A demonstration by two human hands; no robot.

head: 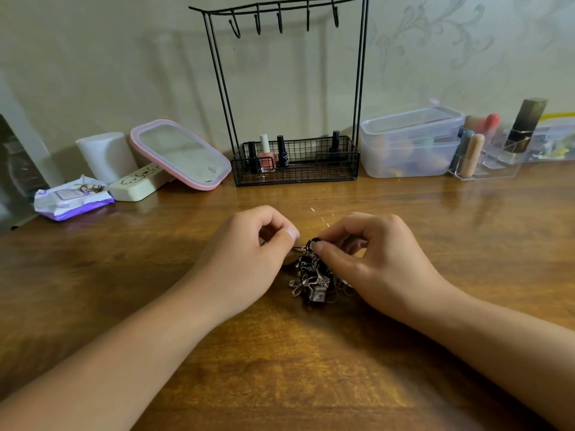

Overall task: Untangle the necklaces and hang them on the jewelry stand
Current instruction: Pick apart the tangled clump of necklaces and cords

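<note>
A tangled clump of necklaces, with silvery chains, dark cords and pendants, rests on the wooden table between my hands. My left hand pinches a thin dark cord that runs out of the clump's top. My right hand pinches the top of the clump between thumb and fingers. The black wire jewelry stand stands upright at the back by the wall. Its several hooks along the top bar are bare.
The stand's basket holds nail polish bottles. To its left lie a pink-rimmed mirror, a white cylinder, a cream case and a wipes packet. Clear plastic boxes and a cosmetics organizer stand to the right.
</note>
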